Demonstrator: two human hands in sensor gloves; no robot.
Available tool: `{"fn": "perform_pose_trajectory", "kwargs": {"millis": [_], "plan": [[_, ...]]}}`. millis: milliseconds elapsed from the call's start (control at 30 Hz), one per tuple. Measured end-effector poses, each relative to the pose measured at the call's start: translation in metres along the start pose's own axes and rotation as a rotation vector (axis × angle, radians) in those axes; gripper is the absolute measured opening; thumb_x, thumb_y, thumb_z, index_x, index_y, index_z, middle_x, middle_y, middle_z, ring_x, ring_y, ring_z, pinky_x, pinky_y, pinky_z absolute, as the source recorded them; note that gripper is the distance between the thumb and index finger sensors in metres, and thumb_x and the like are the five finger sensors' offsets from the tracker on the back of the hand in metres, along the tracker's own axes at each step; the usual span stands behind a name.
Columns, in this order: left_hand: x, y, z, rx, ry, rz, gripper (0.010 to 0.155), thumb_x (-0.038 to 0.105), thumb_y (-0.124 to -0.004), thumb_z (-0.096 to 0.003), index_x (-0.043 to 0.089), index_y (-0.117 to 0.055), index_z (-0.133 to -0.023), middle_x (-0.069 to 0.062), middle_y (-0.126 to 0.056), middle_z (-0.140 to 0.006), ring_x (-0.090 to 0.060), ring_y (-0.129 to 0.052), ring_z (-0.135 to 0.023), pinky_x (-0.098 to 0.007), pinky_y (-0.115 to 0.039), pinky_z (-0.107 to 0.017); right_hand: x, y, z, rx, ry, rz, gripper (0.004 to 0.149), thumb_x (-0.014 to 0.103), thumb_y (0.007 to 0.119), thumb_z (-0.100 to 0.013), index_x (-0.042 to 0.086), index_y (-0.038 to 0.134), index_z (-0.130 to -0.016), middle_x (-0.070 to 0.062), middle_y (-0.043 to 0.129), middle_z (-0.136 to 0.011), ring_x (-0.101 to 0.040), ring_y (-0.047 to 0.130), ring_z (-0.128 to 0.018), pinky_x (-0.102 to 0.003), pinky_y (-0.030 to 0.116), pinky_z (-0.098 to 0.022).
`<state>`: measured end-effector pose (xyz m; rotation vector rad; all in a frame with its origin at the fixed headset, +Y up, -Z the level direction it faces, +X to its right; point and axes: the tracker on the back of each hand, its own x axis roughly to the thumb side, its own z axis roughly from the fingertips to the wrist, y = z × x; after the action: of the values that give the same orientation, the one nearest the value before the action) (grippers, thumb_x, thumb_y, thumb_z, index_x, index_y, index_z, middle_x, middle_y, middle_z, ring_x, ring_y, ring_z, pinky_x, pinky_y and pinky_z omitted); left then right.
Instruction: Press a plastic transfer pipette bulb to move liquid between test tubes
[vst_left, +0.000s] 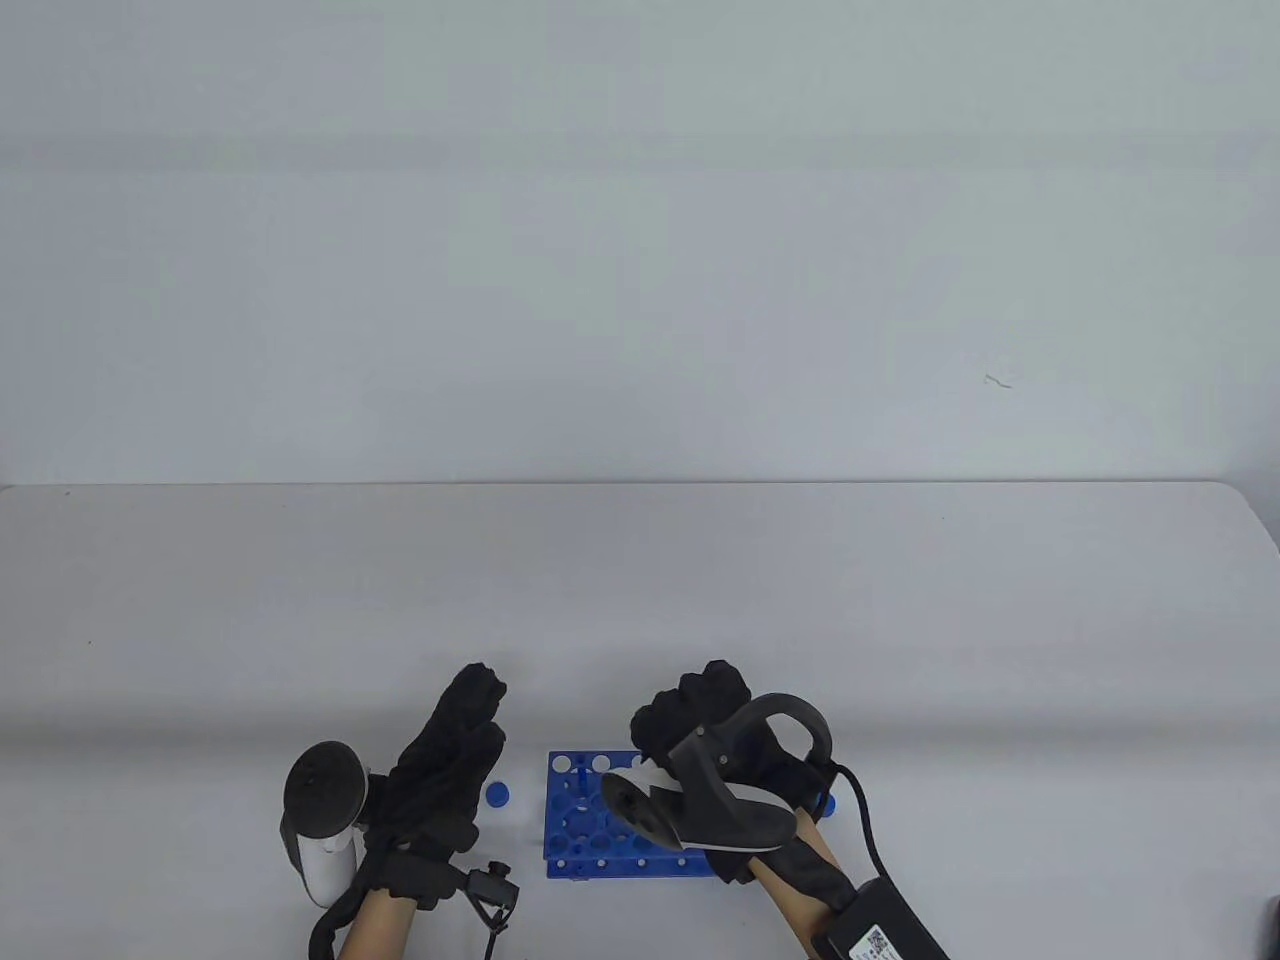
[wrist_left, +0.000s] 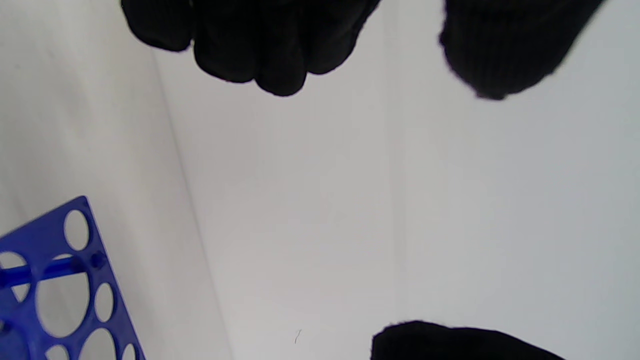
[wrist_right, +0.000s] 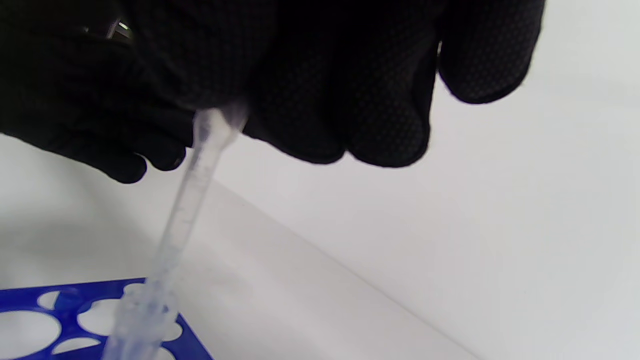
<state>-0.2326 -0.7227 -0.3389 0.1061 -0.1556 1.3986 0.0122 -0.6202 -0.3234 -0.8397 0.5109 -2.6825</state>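
A blue test tube rack (vst_left: 585, 825) lies near the table's front edge. My right hand (vst_left: 690, 715) hovers over its right part, fingers curled. In the right wrist view these fingers (wrist_right: 310, 100) grip the top of a clear plastic pipette (wrist_right: 192, 200), hiding the bulb. The pipette's stem slants down into the mouth of a clear test tube (wrist_right: 142, 312) standing in the rack (wrist_right: 30, 300). My left hand (vst_left: 480, 705) stands on edge just left of the rack, fingers relaxed and holding nothing. Its fingers (wrist_left: 260, 50) and thumb (wrist_left: 500, 50) hang over bare table.
One blue cap (vst_left: 497, 795) lies on the table between my left hand and the rack. Another blue cap (vst_left: 826, 803) peeks out at the rack's right side. A corner of the rack (wrist_left: 55, 270) shows in the left wrist view. A white wall rises behind the table.
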Motion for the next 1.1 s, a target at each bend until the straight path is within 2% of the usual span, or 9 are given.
{"fn": "perform_pose_trajectory", "kwargs": {"millis": [333, 833, 1100], "plan": [[0.000, 0.000, 0.000, 0.000, 0.000, 0.000, 0.091, 0.069, -0.066, -0.0431, 0.020, -0.042, -0.117, -0.009, -0.053, -0.121, -0.034, -0.051, -0.109, -0.057, -0.046, -0.083, 0.006, 0.024, -0.005, 0.050, -0.014, -0.015, 0.038, 0.036, 0.082, -0.031, 0.026, 0.090, -0.068, 0.007, 0.102, -0.054, -0.017, 0.100, -0.052, -0.052, 0.074, -0.060], [0.000, 0.000, 0.000, 0.000, -0.001, 0.004, 0.091, 0.069, -0.066, -0.0430, 0.020, -0.043, -0.117, -0.009, -0.053, -0.121, -0.034, -0.051, -0.109, -0.058, -0.047, -0.083, 0.010, 0.032, -0.007, 0.073, -0.023, -0.011, 0.039, 0.036, 0.082, -0.031, 0.027, 0.090, -0.068, 0.007, 0.102, -0.055, -0.017, 0.100, -0.051, -0.052, 0.074, -0.060], [0.000, 0.000, 0.000, 0.000, -0.001, 0.004, 0.091, 0.069, -0.066, -0.0429, 0.020, -0.043, -0.117, -0.009, -0.053, -0.121, -0.034, -0.051, -0.109, -0.058, -0.047, -0.083, 0.008, 0.033, -0.007, 0.104, 0.002, -0.036, 0.042, 0.039, 0.083, -0.033, 0.025, 0.090, -0.072, 0.007, 0.102, -0.057, -0.017, 0.100, -0.053, -0.053, 0.074, -0.060]]}}
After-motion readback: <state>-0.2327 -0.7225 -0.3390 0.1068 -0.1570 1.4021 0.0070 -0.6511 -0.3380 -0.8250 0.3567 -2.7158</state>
